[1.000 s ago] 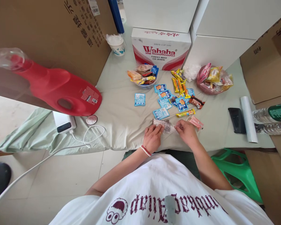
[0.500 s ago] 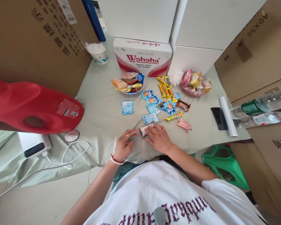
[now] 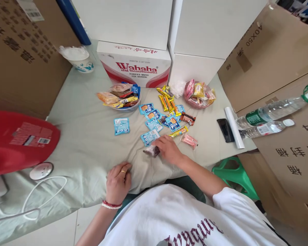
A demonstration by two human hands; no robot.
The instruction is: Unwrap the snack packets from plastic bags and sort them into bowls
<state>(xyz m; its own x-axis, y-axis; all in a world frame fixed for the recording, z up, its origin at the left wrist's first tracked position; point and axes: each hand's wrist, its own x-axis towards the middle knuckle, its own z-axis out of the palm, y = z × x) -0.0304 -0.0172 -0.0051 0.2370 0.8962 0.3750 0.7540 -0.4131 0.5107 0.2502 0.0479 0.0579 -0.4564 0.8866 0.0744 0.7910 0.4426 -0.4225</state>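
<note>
My right hand [image 3: 170, 150] pinches one end of a small brown-and-white wrapped snack [image 3: 151, 151] just over the cloth near the front edge. Part of the wrapper is hidden by the fingers and slightly blurred. To its left, my left hand [image 3: 118, 181] rests on the cloth with its fingers curled in, and nothing shows in it. Just beyond the right fingers lies a light-blue snack packet [image 3: 149, 137], with several more behind it. A yellow stick-shaped snack [image 3: 179, 131] and a pink packet [image 3: 189, 140] lie to the right.
Behind the loose snacks stand a clear bowl [image 3: 127, 108] and a pink bowl [image 3: 199, 105], both full of packets. A lone blue packet [image 3: 121, 126] lies left. A phone [image 3: 225, 130], white roll [image 3: 234, 128] and water bottles [image 3: 274, 108] occupy the right; a red container [image 3: 20, 140] stands left.
My left hand has drawn away from the brown-and-white snack, leftward and toward me, and curled. The right hand has gone from lying on the snack to gripping its end. The view has shifted.
</note>
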